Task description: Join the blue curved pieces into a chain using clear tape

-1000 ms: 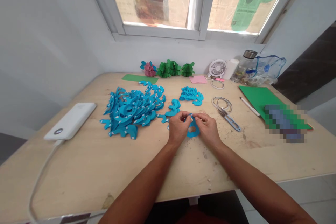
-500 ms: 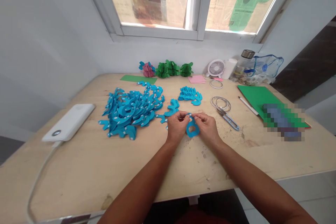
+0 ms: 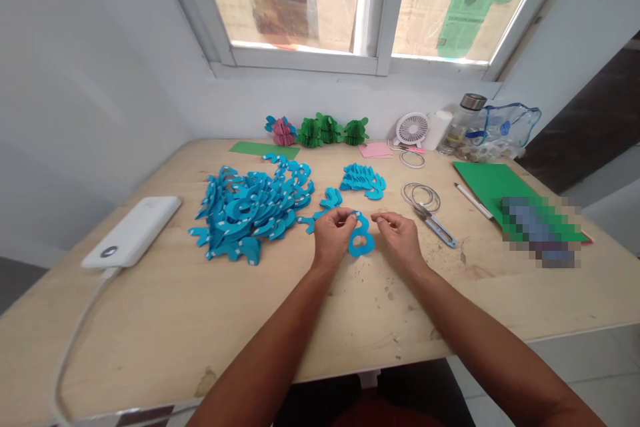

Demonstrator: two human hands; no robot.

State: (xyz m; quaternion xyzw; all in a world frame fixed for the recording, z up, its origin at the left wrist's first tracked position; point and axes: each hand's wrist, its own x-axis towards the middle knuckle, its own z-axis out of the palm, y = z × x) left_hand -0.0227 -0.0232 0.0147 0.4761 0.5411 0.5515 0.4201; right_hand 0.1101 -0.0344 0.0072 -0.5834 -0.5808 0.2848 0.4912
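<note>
My left hand pinches the top of a blue paper cutout with curved outlines and a hole in its lower part. A small white patch shows near the held end. My right hand is just to the right, apart from the cutout, with thumb and forefinger pressed together. Whatever those fingertips hold, if anything, is too small to make out. Beyond my left hand lie a few loose blue cutouts. A big heap of blue cutouts with white patches spreads to the left, and a smaller row sits farther back.
Thread snips and a coiled cable lie right of my hands. Farther right are a pen and green sheets. A white power bank is at left. Paper figures, a fan and a bottle line the back.
My right hand has come away from the blue cutout and moved slightly right. The cutout now hangs from my left hand alone, shifted a little left.
</note>
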